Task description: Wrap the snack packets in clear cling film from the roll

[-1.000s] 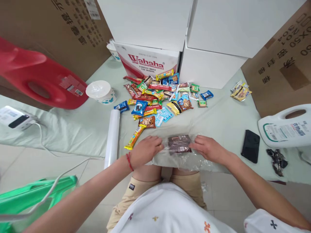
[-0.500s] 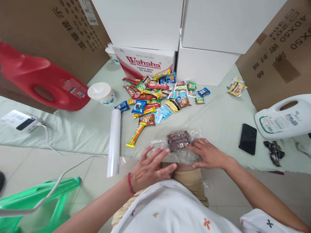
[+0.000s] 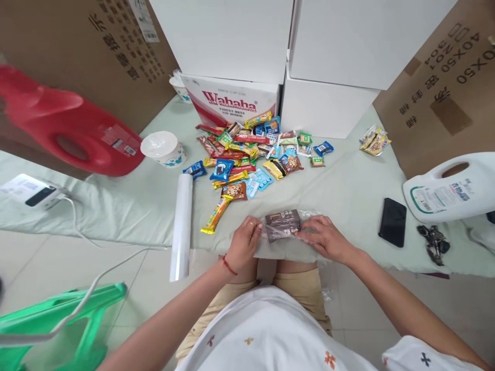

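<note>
Two dark brown snack packets [image 3: 283, 224] lie side by side near the table's front edge, with clear plastic film [image 3: 307, 214] around them. At their left, my left hand [image 3: 244, 241] is closed, its thumb and fingers pinching the film's edge. My right hand [image 3: 327, 238] presses against the packets' right end, its bent fingers gathered on the film there. Left of my left hand lies a roll of clear film [image 3: 181, 226], sticking out over the table edge. A yellow snack bar [image 3: 216, 214] lies between the roll and the packets.
A pile of wrapped snacks [image 3: 243, 149] lies before a Wahaba carton [image 3: 232, 100] and white boxes [image 3: 328, 108]. Left are a paper cup [image 3: 163, 149] and red jug [image 3: 73, 129]; right, a phone [image 3: 393, 222], keys [image 3: 433, 243] and white jug [image 3: 452, 188]. A green stool [image 3: 65, 319] stands below.
My left hand has gone from spread fingers over the film to a pinch at its left side. The film now wraps closer over the packets. My right hand's fingers have curled in.
</note>
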Motion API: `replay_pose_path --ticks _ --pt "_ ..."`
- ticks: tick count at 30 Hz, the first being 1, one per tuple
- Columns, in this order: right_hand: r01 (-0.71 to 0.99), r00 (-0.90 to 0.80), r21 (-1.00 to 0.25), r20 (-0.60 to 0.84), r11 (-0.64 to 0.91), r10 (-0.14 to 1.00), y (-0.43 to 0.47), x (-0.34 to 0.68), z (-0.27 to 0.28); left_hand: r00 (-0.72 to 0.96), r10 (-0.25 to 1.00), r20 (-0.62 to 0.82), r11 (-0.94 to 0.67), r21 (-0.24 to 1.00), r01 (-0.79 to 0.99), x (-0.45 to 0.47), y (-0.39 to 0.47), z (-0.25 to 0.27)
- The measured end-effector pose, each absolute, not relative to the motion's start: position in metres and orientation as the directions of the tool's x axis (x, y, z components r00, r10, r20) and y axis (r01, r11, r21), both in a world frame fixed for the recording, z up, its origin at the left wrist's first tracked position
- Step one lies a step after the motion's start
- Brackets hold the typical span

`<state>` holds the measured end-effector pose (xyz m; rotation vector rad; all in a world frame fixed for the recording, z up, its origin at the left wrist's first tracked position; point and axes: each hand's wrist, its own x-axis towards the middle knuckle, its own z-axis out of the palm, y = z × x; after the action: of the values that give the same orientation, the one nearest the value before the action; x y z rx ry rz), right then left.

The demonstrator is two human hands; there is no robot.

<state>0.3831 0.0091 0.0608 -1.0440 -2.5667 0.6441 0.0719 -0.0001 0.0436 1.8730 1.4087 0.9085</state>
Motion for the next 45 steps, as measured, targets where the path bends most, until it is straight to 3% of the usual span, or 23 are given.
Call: replay_pose_path --ticks 2,5,7,9,11,13,16,19,22,25,28,31,34,36,38,41,43,45 --pt "0.51 -0.676 -0.689 0.049 0.515 0.735 0.024 0.383 0.065 0.185 0.976 0.113 -0.199 0.804 0.56 0.076 0.006 0.038" --pt "0.455 -0.58 -0.875 -0.15 0.166 0.8 0.049 0.384 0.066 0.195 0.979 0.058 -0.169 0.764 0.623 0.08 0.013 0.032" --pt "0.511 -0.445 -0.859 -0.302 -0.038 0.843 0.062 0.384 0.061 0.208 0.978 0.024 -0.162 0.716 0.679 0.082 0.015 0.03" --pt "0.631 -0.284 -0.764 -0.393 -0.139 0.875 0.07 0.38 0.054 0.184 0.983 0.002 -0.142 0.647 0.749 0.084 0.013 0.03" --pt "0.763 -0.147 -0.638 -0.336 -0.11 0.93 0.07 0.372 0.047 0.125 0.991 0.049 -0.131 0.544 0.829 0.087 0.009 0.032" --pt "0.86 -0.119 -0.509 -0.143 0.03 0.983 0.065 0.363 0.042 0.111 0.976 0.187 -0.181 0.414 0.892 0.091 0.005 0.035" --pt "0.911 -0.155 -0.375 0.074 0.172 0.985 0.058 0.357 0.035 0.316 0.871 0.376 -0.423 0.249 0.871 0.094 0.003 0.036" --pt "0.887 -0.153 -0.43 0.07 0.168 0.986 0.062 0.365 0.034 0.564 0.729 0.388 -0.662 0.187 0.726 0.094 0.008 0.033" --pt "0.759 -0.183 -0.637 -0.013 0.133 0.983 0.074 0.378 0.044 0.632 0.702 0.328 -0.707 0.221 0.671 0.093 0.013 0.03" --pt "0.562 -0.197 -0.827 -0.132 0.002 0.972 0.078 0.374 0.064 0.625 0.725 0.288 -0.688 0.272 0.673 0.095 0.015 0.03" --pt "0.506 -0.22 -0.862 -0.096 0.029 0.971 0.061 0.341 0.076 0.615 0.745 0.259 -0.667 0.323 0.672 0.099 0.014 0.033" --pt "0.628 -0.281 -0.743 0.061 0.232 0.958 0.034 0.299 0.07 0.593 0.775 0.216 -0.626 0.389 0.676 0.098 0.015 0.035" --pt "0.725 -0.284 -0.62 0.126 0.299 0.951 0.013 0.272 0.055 0.558 0.793 0.244 -0.593 0.519 0.616 0.081 0.015 0.034" --pt "0.771 -0.265 -0.567 0.127 0.289 0.956 0.006 0.266 0.047 0.432 0.847 0.31 -0.524 0.624 0.58 0.065 0.011 0.034" --pt "0.808 -0.259 -0.514 0.126 0.286 0.958 0.002 0.264 0.042 0.192 0.922 0.336 -0.377 0.667 0.643 0.055 0.003 0.036" --pt "0.804 -0.283 -0.497 0.163 0.326 0.945 -0.004 0.265 0.04 -0.017 0.963 0.27 -0.135 0.533 0.835 0.059 -0.013 0.038" --pt "0.753 -0.322 -0.539 0.2 0.379 0.925 -0.008 0.268 0.039 0.024 0.983 0.185 -0.098 0.408 0.908 0.071 -0.022 0.04" --pt "0.698 -0.355 -0.582 0.225 0.417 0.907 -0.012 0.273 0.039 0.072 0.991 0.112 -0.108 0.357 0.928 0.08 -0.026 0.043"
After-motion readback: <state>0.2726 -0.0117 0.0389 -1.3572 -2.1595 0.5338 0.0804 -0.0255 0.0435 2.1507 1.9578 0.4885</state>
